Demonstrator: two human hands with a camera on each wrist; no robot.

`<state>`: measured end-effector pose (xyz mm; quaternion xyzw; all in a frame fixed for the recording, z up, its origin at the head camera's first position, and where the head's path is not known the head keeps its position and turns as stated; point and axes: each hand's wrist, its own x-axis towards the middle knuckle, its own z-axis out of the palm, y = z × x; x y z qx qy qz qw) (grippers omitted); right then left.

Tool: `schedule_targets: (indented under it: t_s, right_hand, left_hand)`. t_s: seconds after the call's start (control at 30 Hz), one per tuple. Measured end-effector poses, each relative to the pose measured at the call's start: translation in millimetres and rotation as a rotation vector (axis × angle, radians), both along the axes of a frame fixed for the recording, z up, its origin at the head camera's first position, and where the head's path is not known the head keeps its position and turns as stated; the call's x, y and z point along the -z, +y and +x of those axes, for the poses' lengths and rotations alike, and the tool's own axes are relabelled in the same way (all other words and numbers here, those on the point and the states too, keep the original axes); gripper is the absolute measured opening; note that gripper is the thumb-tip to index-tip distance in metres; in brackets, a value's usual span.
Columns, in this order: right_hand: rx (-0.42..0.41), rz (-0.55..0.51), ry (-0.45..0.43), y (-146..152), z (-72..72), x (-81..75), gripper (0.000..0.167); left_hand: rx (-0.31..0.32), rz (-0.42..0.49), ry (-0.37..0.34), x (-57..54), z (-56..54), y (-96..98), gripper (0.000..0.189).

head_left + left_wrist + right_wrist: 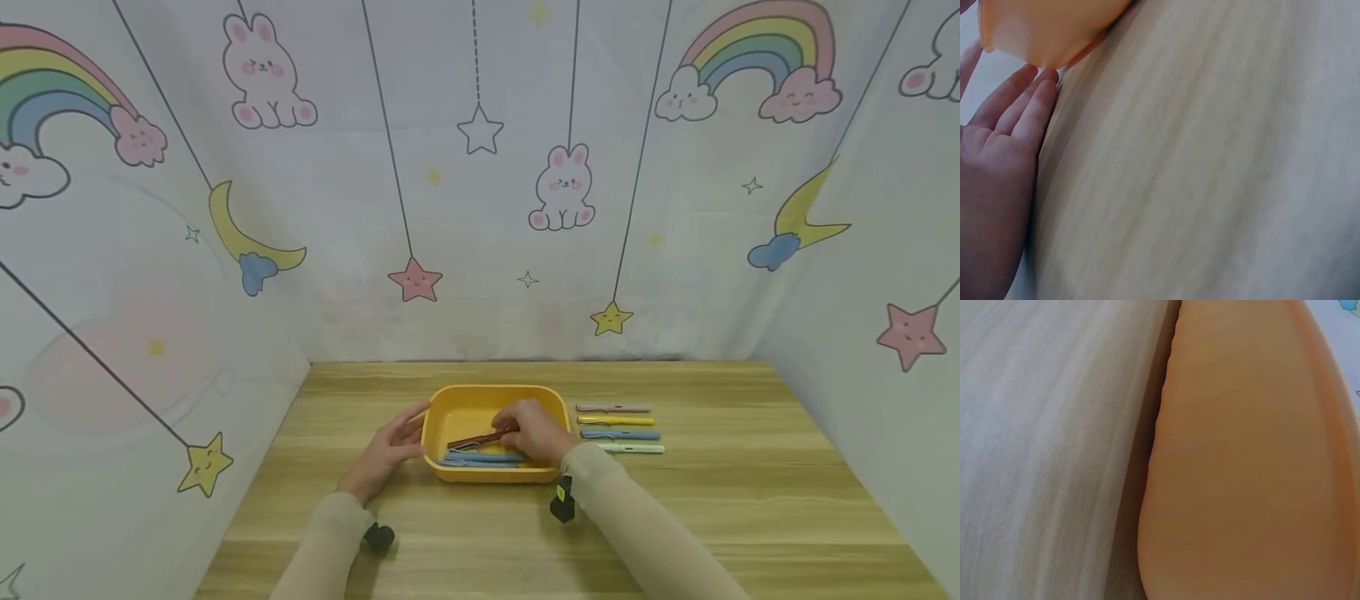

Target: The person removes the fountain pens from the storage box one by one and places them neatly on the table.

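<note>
A yellow plastic basket [495, 476] stands on the table, and its side wall [1241, 450] fills much of the right wrist view. Inside it my right hand [536, 429] pinches a dark red pen [476, 439] by its right end. Two blue pens [480, 457] lie near the basket's front wall, partly hidden by that hand. My left hand [390, 450] rests at the basket's left side with fingers extended; in the left wrist view its straight fingers [1034, 115] reach the basket wall [1047, 37].
Right of the basket several pens lie in a row: a greyish pink pen [615, 408], a yellow pen [615, 421], a blue pen [622, 435] and a pale green pen [633, 448]. A printed cloth [480, 217] rises behind the wooden table [720, 500] and along its sides.
</note>
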<state>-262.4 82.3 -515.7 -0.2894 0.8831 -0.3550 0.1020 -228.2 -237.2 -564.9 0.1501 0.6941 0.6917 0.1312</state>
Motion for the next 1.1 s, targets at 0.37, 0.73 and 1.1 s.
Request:
schedule_targets:
  t_s: [0.37,0.73,1.1]
  right_hand:
    - [0.069,-0.061,-0.019,2.8,-1.8,-1.1,0.021]
    - [0.132,-0.117,0.034,3.5,0.8,-5.2,0.021]
    - [0.203,-0.196,0.026,5.9,10.2,-13.8,0.021]
  left_hand:
    - [0.013,0.007,0.015,1.0,-0.2,-0.8,0.074]
    - [-0.001,-0.024,0.018,-1.0,0.6,0.2,0.075]
    - [-0.009,-0.029,0.005,0.5,-1.0,-0.5,0.074]
